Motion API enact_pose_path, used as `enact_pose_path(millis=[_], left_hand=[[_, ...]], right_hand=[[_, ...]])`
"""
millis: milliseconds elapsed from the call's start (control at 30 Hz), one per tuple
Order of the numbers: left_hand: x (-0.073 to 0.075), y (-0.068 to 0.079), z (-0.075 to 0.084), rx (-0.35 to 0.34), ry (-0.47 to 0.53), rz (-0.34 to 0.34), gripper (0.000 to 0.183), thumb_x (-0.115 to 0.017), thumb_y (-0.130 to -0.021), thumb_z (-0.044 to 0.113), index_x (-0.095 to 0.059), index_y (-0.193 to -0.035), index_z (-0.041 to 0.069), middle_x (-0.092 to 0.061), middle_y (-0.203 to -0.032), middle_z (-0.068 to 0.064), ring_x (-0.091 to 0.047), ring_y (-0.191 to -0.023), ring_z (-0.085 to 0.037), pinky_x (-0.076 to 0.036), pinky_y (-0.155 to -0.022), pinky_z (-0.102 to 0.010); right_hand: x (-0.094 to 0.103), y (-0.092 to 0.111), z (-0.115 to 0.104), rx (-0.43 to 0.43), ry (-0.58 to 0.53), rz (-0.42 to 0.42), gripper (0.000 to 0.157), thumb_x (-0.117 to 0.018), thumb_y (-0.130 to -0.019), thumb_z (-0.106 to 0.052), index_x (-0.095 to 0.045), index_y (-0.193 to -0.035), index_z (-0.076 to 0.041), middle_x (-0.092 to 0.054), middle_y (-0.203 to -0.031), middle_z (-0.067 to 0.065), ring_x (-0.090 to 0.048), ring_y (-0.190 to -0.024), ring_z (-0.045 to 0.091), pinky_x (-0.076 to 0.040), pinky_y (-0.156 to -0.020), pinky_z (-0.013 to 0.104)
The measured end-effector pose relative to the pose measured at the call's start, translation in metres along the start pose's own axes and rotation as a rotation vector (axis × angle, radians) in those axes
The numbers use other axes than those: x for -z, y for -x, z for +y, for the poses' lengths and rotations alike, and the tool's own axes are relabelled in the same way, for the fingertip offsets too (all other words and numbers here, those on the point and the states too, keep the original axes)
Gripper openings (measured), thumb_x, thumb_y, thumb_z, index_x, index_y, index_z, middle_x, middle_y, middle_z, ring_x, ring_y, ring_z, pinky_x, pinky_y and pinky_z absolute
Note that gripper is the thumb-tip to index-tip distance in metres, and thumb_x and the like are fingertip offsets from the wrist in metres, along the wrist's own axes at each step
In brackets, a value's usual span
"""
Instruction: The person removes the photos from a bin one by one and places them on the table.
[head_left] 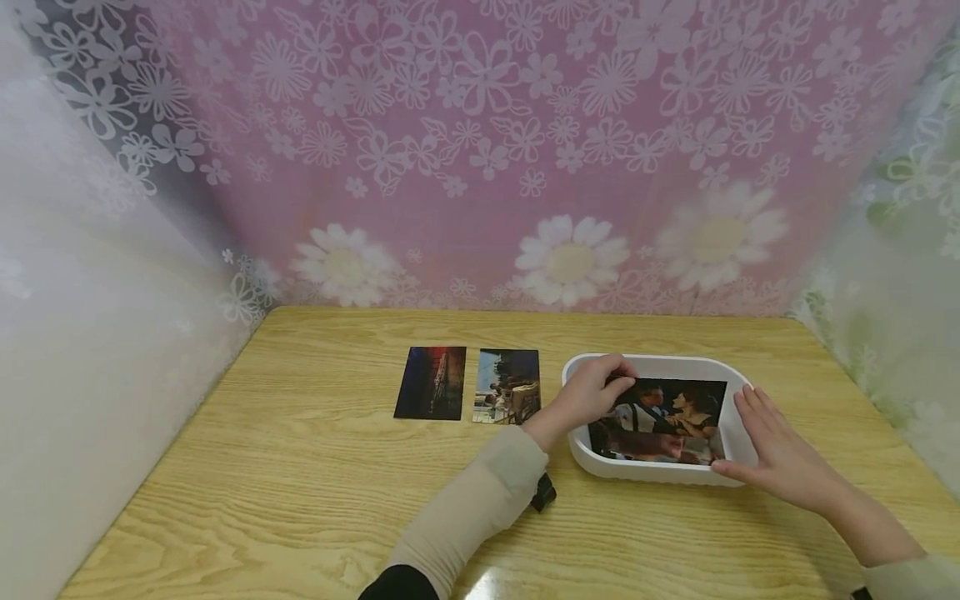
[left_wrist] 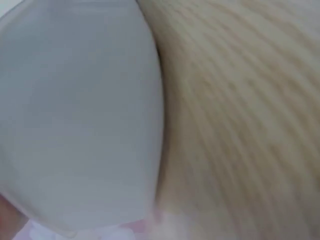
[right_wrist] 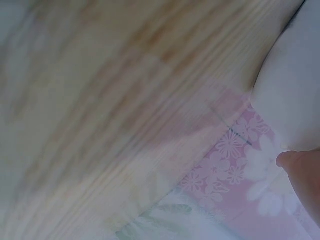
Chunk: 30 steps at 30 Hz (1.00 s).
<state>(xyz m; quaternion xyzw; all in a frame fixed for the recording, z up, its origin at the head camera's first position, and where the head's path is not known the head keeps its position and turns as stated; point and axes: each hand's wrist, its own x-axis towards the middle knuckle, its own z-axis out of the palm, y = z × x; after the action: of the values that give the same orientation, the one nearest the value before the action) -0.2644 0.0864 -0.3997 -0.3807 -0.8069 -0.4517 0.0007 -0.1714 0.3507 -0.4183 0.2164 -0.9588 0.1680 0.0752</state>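
In the head view a white oval-cornered tray (head_left: 675,475) stands on the table at the right, with photo cards inside. The upper photo card (head_left: 686,408) shows two people on a dark ground; a second, reddish card (head_left: 660,448) shows along its front edge. My left hand (head_left: 585,396) reaches over the tray's left end and pinches the upper card at its back left corner. At the other end my right hand (head_left: 787,454) rests on the rim, fingers extended along the right side and thumb at the front. A pale tray wall (left_wrist: 80,115) fills much of the left wrist view.
Left of the tray two more photo cards lie side by side: a dark red-blue one (head_left: 432,383) and a lighter one (head_left: 507,386). A small black object (head_left: 543,493) shows beside the left sleeve. Flowered pink cloth (head_left: 465,208) hangs behind the wooden table (head_left: 247,467).
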Motion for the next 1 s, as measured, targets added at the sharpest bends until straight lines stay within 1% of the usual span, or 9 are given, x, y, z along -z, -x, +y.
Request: enact_pose_path(millis=[100, 200, 367, 467, 600, 700, 767, 900, 1000], left_hand=[[0.005, 0.002, 0.004, 0.034, 0.059, 0.053, 0.013, -0.048, -0.091, 0.013, -0.057, -0.099, 0.009, -0.057, -0.089, 0.002, -0.049, -0.065, -0.001, -0.039, -0.061, -0.012], [0.013, 0.004, 0.008, 0.084, 0.12, 0.141, 0.014, -0.048, -0.091, 0.013, -0.057, -0.101, 0.007, -0.057, -0.089, 0.001, -0.05, -0.064, -0.004, -0.041, -0.063, -0.015], [0.029, 0.007, 0.013, 0.212, 0.25, 0.311, 0.013, -0.049, -0.092, 0.012, -0.058, -0.1, 0.007, -0.057, -0.09, 0.0, -0.052, -0.078, -0.007, -0.042, -0.069, -0.02], [0.04, 0.01, 0.013, 0.27, 0.344, 0.374, 0.013, -0.05, -0.091, 0.009, -0.057, -0.101, 0.006, -0.057, -0.092, -0.001, -0.053, -0.084, -0.01, -0.043, -0.072, -0.023], [0.055, 0.018, 0.01, 0.297, 0.463, 0.419, 0.018, -0.051, -0.088, 0.001, -0.056, -0.105, 0.004, -0.056, -0.096, -0.004, -0.054, -0.089, -0.014, -0.045, -0.073, -0.025], [0.068, 0.027, 0.005, 0.295, 0.529, 0.45, 0.023, -0.052, -0.085, -0.005, -0.054, -0.108, 0.001, -0.055, -0.1, -0.007, -0.054, -0.092, -0.018, -0.046, -0.075, -0.027], [0.078, 0.036, 0.002, 0.293, 0.575, 0.456, 0.029, -0.052, -0.084, -0.009, -0.051, -0.111, 0.0, -0.053, -0.102, -0.01, -0.053, -0.093, -0.021, -0.046, -0.076, -0.03], [0.098, 0.055, -0.01, 0.285, 0.608, 0.435, 0.04, -0.049, -0.083, -0.013, -0.043, -0.12, 0.002, -0.049, -0.101, -0.013, -0.053, -0.089, -0.023, -0.045, -0.076, -0.033], [0.112, 0.07, -0.022, 0.307, 0.567, 0.429, 0.043, -0.049, -0.083, -0.013, -0.042, -0.121, 0.005, -0.048, -0.099, -0.011, -0.051, -0.085, -0.02, -0.045, -0.074, -0.032]], right_hand=[[0.0, 0.0, 0.0, -0.009, -0.004, -0.004, 0.096, -0.067, -0.077, -0.032, -0.006, -0.135, 0.014, -0.001, -0.138, 0.034, 0.013, -0.13, 0.029, 0.013, -0.099, 0.024], [0.0, 0.0, 0.0, -0.017, -0.001, -0.008, 0.096, -0.066, -0.078, -0.032, -0.006, -0.135, 0.014, 0.0, -0.139, 0.034, 0.014, -0.13, 0.028, 0.014, -0.099, 0.025], [0.0, 0.0, -0.001, -0.02, 0.005, 0.0, 0.096, -0.066, -0.077, -0.033, -0.006, -0.135, 0.015, -0.002, -0.138, 0.035, 0.011, -0.13, 0.032, 0.014, -0.099, 0.024], [0.0, 0.001, -0.001, -0.01, 0.012, 0.011, 0.096, -0.067, -0.077, -0.033, -0.007, -0.135, 0.015, -0.003, -0.138, 0.035, 0.011, -0.13, 0.031, 0.013, -0.099, 0.023], [0.0, 0.001, -0.001, -0.005, 0.007, 0.018, 0.096, -0.068, -0.076, -0.032, -0.008, -0.135, 0.015, -0.004, -0.138, 0.035, 0.011, -0.13, 0.029, 0.013, -0.1, 0.023], [0.001, 0.001, -0.002, -0.01, -0.003, 0.015, 0.096, -0.068, -0.076, -0.032, -0.008, -0.135, 0.015, -0.003, -0.138, 0.035, 0.011, -0.13, 0.029, 0.012, -0.1, 0.025], [0.001, 0.001, -0.002, -0.012, -0.01, 0.01, 0.096, -0.067, -0.076, -0.033, -0.007, -0.135, 0.014, -0.002, -0.138, 0.034, 0.012, -0.13, 0.028, 0.013, -0.1, 0.025], [0.001, 0.001, -0.003, -0.01, -0.013, 0.008, 0.096, -0.068, -0.076, -0.032, -0.008, -0.135, 0.015, -0.003, -0.138, 0.035, 0.013, -0.13, 0.027, 0.012, -0.1, 0.025], [0.002, 0.001, -0.003, -0.009, -0.012, 0.008, 0.096, -0.067, -0.076, -0.032, -0.007, -0.135, 0.015, -0.002, -0.138, 0.035, 0.013, -0.13, 0.028, 0.013, -0.101, 0.026]])
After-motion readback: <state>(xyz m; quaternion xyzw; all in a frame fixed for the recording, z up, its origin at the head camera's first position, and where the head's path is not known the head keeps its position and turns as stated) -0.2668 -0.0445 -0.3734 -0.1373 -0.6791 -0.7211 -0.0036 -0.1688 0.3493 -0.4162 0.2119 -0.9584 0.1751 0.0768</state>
